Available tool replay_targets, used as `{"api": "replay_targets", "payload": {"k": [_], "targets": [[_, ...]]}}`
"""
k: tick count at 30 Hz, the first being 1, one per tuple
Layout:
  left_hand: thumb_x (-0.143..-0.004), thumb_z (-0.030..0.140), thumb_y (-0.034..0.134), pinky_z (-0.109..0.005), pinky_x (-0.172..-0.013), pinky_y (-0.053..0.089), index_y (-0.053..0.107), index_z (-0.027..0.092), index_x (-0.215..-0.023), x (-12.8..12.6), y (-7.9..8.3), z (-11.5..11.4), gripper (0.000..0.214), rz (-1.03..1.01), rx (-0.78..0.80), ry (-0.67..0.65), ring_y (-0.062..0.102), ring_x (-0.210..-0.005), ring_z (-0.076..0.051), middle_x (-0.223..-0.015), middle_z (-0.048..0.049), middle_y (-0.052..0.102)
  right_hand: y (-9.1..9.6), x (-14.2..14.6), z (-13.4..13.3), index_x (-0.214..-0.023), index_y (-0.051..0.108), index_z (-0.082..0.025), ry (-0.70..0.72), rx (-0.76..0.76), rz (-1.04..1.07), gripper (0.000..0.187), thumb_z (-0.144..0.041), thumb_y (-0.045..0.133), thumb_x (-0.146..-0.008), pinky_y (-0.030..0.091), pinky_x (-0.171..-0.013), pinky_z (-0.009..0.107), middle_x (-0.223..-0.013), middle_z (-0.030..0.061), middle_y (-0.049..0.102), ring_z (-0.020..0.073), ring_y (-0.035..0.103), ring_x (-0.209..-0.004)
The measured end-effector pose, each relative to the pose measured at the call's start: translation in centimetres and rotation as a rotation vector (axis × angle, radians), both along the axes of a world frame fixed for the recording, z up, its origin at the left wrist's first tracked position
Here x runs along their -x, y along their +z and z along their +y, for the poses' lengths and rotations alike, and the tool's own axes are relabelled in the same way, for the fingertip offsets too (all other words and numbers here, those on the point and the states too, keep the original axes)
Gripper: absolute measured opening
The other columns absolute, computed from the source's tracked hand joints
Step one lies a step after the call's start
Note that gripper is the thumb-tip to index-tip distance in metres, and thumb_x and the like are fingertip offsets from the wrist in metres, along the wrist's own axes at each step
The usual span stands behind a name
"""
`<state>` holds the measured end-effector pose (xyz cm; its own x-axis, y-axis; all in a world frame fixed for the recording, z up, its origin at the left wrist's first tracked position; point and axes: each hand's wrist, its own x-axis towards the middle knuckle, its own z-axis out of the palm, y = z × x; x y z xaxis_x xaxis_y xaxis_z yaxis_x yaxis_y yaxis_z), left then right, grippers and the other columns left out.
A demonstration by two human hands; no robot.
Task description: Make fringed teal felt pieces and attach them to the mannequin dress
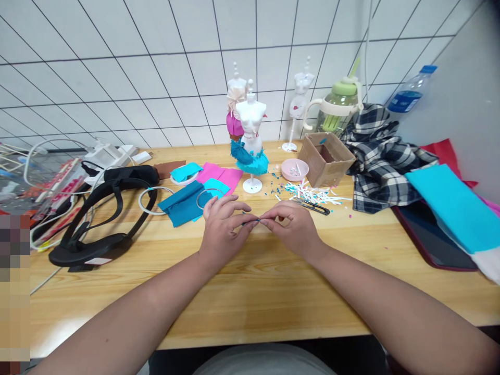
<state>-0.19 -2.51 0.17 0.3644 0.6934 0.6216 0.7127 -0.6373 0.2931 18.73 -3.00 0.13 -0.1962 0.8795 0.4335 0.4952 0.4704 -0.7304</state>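
Observation:
Both hands meet over the middle of the wooden table (250, 291). My left hand (222, 225) and my right hand (291, 225) each pinch one end of a tiny thin thing (253, 222), too small to name, held between the fingertips. Just beyond them stands a white miniature mannequin (251, 136) wearing a teal fringed skirt. Teal and pink fabric pieces (195, 195) lie left of it. Small black snips (312, 207) rest on the table right behind my right hand.
A black headset (105, 219) with cables lies at left. White paper scraps (312, 194), a pink dish (295, 169) and a cardboard box (326, 158) sit at right. Further right are plaid cloth (378, 161), a green jug (339, 107), teal paper (457, 208) and two more mannequins behind.

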Motion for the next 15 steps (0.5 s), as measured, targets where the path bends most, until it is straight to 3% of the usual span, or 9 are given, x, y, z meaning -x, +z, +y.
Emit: {"api": "replay_targets", "payload": {"k": [3, 5, 9, 12, 15], "targets": [[-0.082, 0.026, 0.067, -0.044, -0.096, 0.040, 0.074, 0.026, -0.081, 0.1, -0.2, 0.4, 0.007, -0.046, 0.036, -0.047, 0.059, -0.106, -0.024, -0.091, -0.0022, 0.071, 0.1, -1.4, 0.8, -0.091, 0.072, -0.021, 0.041, 0.030, -0.103, 0.013, -0.029, 0.066, -0.083, 0.044, -0.076, 0.029, -0.085, 0.0026, 0.071, 0.0167, 0.061, -0.081], [-0.081, 0.025, 0.067, -0.041, -0.092, 0.044, 0.073, 0.023, -0.080, 0.2, -0.3, 0.8, 0.007, -0.109, 0.088, -0.053, 0.061, -0.100, -0.022, -0.089, -0.0034, 0.071, 0.1, -2.9, 1.6, -0.104, 0.069, -0.022, -0.019, 0.053, -0.252, 0.025, -0.033, 0.066, -0.082, 0.043, -0.081, 0.032, -0.095, 0.0044, 0.070, 0.0194, 0.060, -0.088], [-0.080, 0.027, 0.067, -0.041, -0.094, 0.046, 0.073, 0.022, -0.078, 0.4, -0.7, 1.4, 0.008, -0.242, 0.253, -0.035, 0.064, -0.100, -0.022, -0.093, -0.0043, 0.074, -0.2, -5.1, 2.6, -0.098, 0.072, -0.024, -0.111, 0.089, -0.664, 0.022, -0.037, 0.065, -0.082, 0.037, -0.088, 0.040, -0.103, 0.0068, 0.067, 0.0269, 0.054, -0.103], [-0.080, 0.030, 0.066, -0.046, -0.102, 0.042, 0.074, 0.024, -0.081, 0.3, -0.8, 1.4, 0.010, -0.271, 0.390, -0.016, 0.060, -0.112, -0.025, -0.097, -0.0033, 0.075, -0.6, -5.0, 2.5, -0.099, 0.071, -0.025, -0.125, 0.096, -0.794, 0.021, -0.036, 0.064, -0.082, 0.036, -0.086, 0.038, -0.101, 0.0061, 0.065, 0.0263, 0.052, -0.102], [-0.079, 0.033, 0.067, -0.052, -0.108, 0.035, 0.074, 0.026, -0.082, 0.2, -1.0, 1.2, 0.010, -0.272, 0.459, 0.031, 0.061, -0.112, -0.027, -0.091, -0.0021, 0.076, -0.9, -4.2, 2.4, -0.094, 0.071, -0.025, -0.137, 0.054, -0.856, 0.017, -0.034, 0.060, -0.086, 0.035, -0.083, 0.036, -0.097, 0.0051, 0.064, 0.0245, 0.051, -0.098]]}}
